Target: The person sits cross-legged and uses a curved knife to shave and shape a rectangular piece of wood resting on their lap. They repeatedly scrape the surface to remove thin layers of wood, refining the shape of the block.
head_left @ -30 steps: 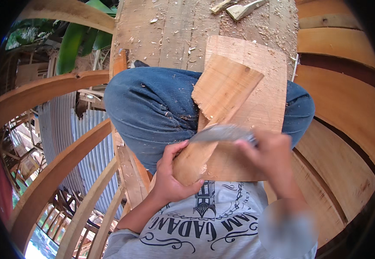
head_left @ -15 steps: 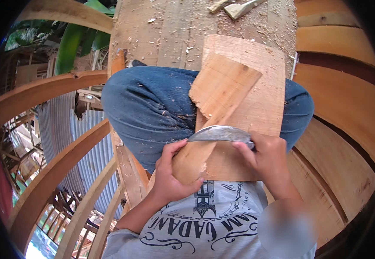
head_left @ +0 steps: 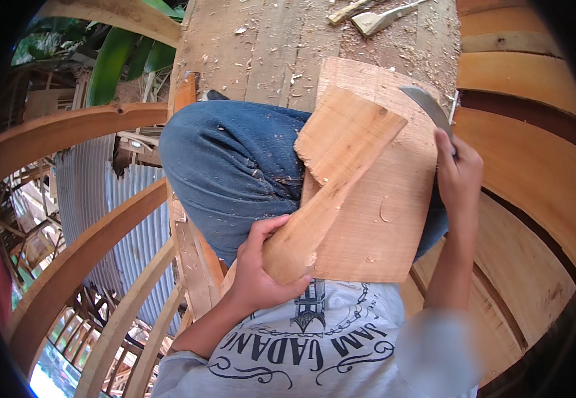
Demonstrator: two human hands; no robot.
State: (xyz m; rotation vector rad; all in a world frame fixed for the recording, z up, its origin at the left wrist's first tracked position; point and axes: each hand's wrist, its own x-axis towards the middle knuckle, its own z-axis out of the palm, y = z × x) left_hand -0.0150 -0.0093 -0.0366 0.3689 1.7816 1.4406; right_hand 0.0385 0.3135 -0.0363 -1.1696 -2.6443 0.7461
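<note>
My left hand (head_left: 261, 265) is wrapped round the narrow handle end of a paddle-shaped piece of wood (head_left: 351, 136). Its broad blade slants away to the upper right, with a rough, chipped left edge. Beneath it a flat wooden board (head_left: 384, 225) lies across my lap, a few shavings on it. Over at the right edge of the board, my right hand (head_left: 459, 166) grips a knife (head_left: 427, 106) with a curved metal blade. The blade points up and to the left, apart from the paddle-shaped wood. My fingers hide most of the knife's handle.
My crossed legs in blue jeans (head_left: 228, 166) support the board. Beyond them, a plank floor (head_left: 268, 60) carries scattered shavings and a few carved wooden pieces (head_left: 381, 20). A slatted wooden rail (head_left: 82, 132) runs along the left; broad wooden slats (head_left: 520, 152) stand on the right.
The knife has left the neck of the paddle-shaped wood. My right hand has carried it up and to the right, its blade now turned upward. The left hand keeps its hold.
</note>
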